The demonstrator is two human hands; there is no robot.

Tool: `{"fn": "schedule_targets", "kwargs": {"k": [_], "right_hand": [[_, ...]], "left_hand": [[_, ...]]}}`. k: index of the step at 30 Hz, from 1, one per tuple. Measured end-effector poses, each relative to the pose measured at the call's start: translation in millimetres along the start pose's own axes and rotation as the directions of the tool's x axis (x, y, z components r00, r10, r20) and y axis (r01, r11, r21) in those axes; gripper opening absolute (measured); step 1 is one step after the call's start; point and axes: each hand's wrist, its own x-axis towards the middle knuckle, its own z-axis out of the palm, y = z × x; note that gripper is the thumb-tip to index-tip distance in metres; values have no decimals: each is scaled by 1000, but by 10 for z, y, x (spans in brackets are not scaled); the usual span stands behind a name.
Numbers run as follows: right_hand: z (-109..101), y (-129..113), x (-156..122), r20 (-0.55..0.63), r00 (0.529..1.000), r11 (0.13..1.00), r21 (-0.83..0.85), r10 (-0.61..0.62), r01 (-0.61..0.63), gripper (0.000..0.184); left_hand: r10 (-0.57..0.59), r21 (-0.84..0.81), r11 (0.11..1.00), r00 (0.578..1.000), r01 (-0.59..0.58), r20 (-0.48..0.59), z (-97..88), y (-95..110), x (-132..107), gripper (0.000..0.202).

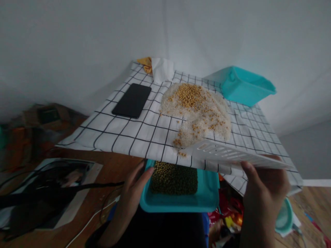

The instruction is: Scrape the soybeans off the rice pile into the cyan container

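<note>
My left hand (134,184) grips the left rim of a turquoise plastic tub (181,204), held just below the table's front edge. Green and yellowish beans (174,179) lie inside the tub, mostly toward its left and middle. Between the thumb and fingers of my right hand (266,187) is a thin white slotted plastic panel (227,154), tilted at the front edge of the table. Its left end is close to a spread heap of white rice grains (201,115), with yellow soybeans (190,95) piled on top and scattered through it. A few soybeans lie near the panel's left end.
A white cloth with black checks (144,132) covers the table. On it are a black phone (132,100), a white tissue (162,70), a yellow cloth-like piece (147,64) and a turquoise basket (245,86). Cables and a round turquoise item (286,217) are lower down.
</note>
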Motion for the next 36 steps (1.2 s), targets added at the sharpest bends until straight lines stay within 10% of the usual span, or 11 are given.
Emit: {"fn": "schedule_targets", "kwargs": {"k": [36], "right_hand": [[-234,83,18,-24,999,1000,5,23,-23,29]], "left_hand": [[61,-12,998,998,-61,33,36,57,-12,37]]}}
